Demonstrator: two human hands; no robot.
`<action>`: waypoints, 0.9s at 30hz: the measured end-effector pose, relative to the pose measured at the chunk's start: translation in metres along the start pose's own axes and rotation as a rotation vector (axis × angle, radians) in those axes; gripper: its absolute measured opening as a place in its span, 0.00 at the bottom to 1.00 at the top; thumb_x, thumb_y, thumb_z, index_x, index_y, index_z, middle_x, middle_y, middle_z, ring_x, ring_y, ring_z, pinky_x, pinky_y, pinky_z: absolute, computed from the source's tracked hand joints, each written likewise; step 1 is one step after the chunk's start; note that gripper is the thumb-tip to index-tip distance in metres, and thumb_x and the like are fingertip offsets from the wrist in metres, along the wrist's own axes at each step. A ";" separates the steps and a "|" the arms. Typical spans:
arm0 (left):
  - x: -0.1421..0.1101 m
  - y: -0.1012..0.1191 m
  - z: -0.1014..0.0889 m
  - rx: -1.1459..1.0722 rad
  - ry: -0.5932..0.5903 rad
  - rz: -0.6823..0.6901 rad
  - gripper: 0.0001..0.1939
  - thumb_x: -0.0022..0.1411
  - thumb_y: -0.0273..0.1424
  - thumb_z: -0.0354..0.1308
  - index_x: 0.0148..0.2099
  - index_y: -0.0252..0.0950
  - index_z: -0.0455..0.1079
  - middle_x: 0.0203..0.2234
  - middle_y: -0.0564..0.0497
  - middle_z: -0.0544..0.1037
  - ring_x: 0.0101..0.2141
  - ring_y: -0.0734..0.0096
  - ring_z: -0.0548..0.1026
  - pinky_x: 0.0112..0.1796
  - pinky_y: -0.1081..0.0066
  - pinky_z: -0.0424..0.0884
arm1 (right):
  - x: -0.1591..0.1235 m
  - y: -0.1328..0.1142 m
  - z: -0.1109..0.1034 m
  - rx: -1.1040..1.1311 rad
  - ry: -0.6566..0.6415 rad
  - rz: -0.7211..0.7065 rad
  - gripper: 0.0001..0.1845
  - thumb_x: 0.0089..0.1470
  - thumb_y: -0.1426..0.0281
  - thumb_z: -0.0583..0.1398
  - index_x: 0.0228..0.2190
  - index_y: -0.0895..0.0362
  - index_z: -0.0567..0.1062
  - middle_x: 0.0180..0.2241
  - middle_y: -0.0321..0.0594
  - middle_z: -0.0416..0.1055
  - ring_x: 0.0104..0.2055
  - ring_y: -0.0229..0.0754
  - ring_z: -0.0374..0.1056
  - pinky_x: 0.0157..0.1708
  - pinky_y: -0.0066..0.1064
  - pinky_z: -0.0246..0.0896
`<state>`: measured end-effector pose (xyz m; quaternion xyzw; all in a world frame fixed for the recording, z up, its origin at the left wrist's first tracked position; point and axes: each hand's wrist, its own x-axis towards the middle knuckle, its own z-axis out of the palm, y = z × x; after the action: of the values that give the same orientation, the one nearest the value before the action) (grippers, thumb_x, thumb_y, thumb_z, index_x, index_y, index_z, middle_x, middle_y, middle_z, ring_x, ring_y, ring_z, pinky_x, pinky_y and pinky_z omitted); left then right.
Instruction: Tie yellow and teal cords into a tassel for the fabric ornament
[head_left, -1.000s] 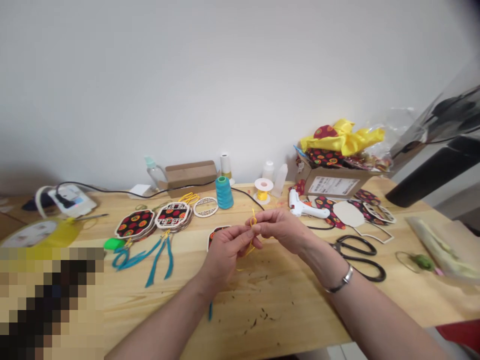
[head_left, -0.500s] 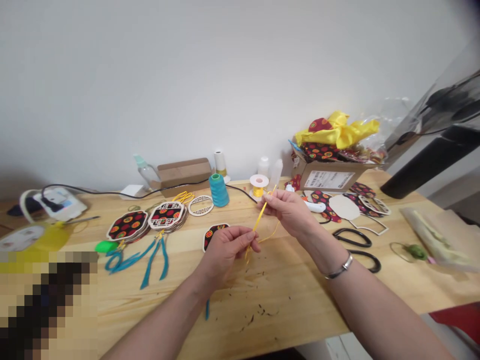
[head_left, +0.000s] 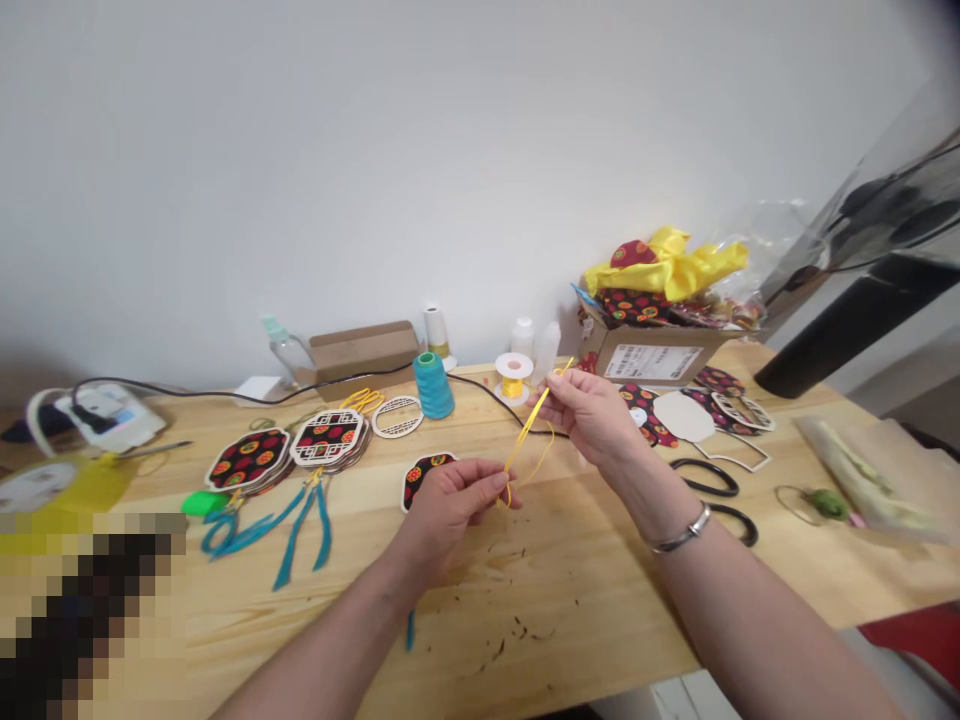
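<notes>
Plain wall (head_left: pixel 450 150) behind wooden table (head_left: pixel 585 640)

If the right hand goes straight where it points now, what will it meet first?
Probably the white spool with yellow cord, ahead and slightly left of the right hand; depth is unclear, so it might pass above it.

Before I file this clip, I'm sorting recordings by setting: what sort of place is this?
Likely a small craft workshop or home craft corner: a wooden table carries a teal thread cone, a spool of yellow cord and stacked patterned ornaments.
</notes>
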<state>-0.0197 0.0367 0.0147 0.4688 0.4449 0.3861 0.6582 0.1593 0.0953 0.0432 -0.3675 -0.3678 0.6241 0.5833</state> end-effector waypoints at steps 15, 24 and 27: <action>-0.009 0.007 0.002 0.179 0.123 0.170 0.20 0.55 0.36 0.57 0.50 0.39 0.70 0.42 0.48 0.75 0.37 0.69 0.69 0.29 0.74 0.61 | -0.005 0.006 0.004 -0.349 -0.149 -0.067 0.13 0.42 0.64 0.64 0.19 0.59 0.68 0.22 0.34 0.68 0.24 0.32 0.60 0.27 0.26 0.53; -0.007 0.007 0.003 0.153 0.154 0.293 0.16 0.54 0.32 0.59 0.46 0.37 0.73 0.39 0.49 0.78 0.41 0.67 0.72 0.40 0.71 0.66 | -0.022 0.015 0.025 -0.542 -0.343 -0.170 0.11 0.42 0.69 0.64 0.15 0.58 0.70 0.34 0.39 0.65 0.43 0.40 0.61 0.42 0.33 0.55; -0.009 0.012 0.004 0.197 0.103 0.265 0.11 0.55 0.32 0.58 0.40 0.37 0.76 0.34 0.50 0.80 0.38 0.68 0.73 0.41 0.71 0.66 | -0.022 0.015 0.026 -0.500 -0.359 -0.135 0.11 0.41 0.69 0.64 0.14 0.59 0.70 0.33 0.40 0.65 0.44 0.41 0.61 0.40 0.32 0.57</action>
<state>-0.0197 0.0304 0.0291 0.5651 0.4479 0.4477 0.5288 0.1310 0.0717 0.0426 -0.3582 -0.6305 0.5292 0.4405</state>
